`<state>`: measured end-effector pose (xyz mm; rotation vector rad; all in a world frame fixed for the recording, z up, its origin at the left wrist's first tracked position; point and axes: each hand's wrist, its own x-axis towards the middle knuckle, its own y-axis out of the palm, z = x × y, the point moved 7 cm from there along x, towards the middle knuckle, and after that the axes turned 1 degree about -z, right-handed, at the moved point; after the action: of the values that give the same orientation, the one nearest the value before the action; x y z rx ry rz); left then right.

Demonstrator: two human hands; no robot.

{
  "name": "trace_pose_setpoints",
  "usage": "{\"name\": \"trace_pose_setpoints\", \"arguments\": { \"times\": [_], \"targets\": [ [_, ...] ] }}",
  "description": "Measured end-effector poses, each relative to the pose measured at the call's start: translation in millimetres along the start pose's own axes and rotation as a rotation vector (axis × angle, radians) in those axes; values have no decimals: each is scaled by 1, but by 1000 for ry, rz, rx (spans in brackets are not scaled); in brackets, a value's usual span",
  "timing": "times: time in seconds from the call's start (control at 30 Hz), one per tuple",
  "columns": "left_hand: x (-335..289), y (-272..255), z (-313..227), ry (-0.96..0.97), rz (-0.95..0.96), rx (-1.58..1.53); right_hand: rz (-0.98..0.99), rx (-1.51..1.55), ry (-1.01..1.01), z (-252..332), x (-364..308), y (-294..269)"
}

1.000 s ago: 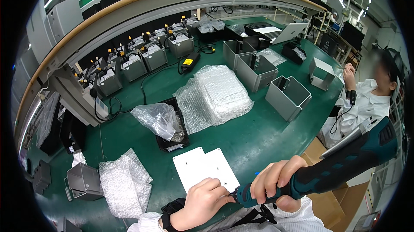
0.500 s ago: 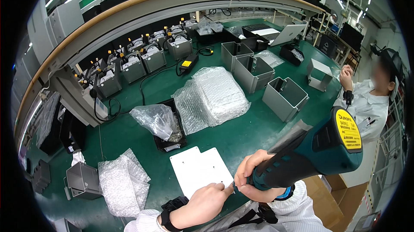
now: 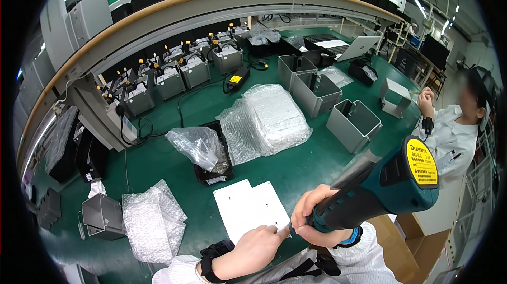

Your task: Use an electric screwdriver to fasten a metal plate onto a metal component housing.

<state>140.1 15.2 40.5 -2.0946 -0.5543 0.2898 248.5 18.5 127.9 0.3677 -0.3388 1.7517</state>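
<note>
The right hand (image 3: 307, 209) grips a power screwdriver (image 3: 359, 199). The left hand (image 3: 256, 249) is by the near white plate (image 3: 246, 207); I can't tell its grip.

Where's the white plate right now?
The white plate is low in the head view, near the middle, left of the power screwdriver; the black bin lies beyond it, the left hand at its near edge.

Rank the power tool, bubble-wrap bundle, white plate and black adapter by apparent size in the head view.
1. Power tool and bubble-wrap bundle: too alike to rank, the tool being nearer the camera
2. White plate
3. Black adapter
</note>
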Motion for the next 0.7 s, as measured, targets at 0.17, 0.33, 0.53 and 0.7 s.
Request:
{"name": "trace_pose_setpoints", "arguments": {
  "times": [0.17, 0.33, 0.53, 0.7],
  "targets": [
    [1, 1, -2, -7, 23, 20, 7, -31, -5, 2, -2, 0],
    [0, 1, 0, -12, 7, 52, 39, -5, -48, 2, 1, 2],
    [1, -10, -5, -52, 6, 61, 6, 36, -45, 6, -2, -2],
    [-2, -17, -3, -110, -12, 40, -122, 133, -126, 12, -1, -12]
  ]
}}
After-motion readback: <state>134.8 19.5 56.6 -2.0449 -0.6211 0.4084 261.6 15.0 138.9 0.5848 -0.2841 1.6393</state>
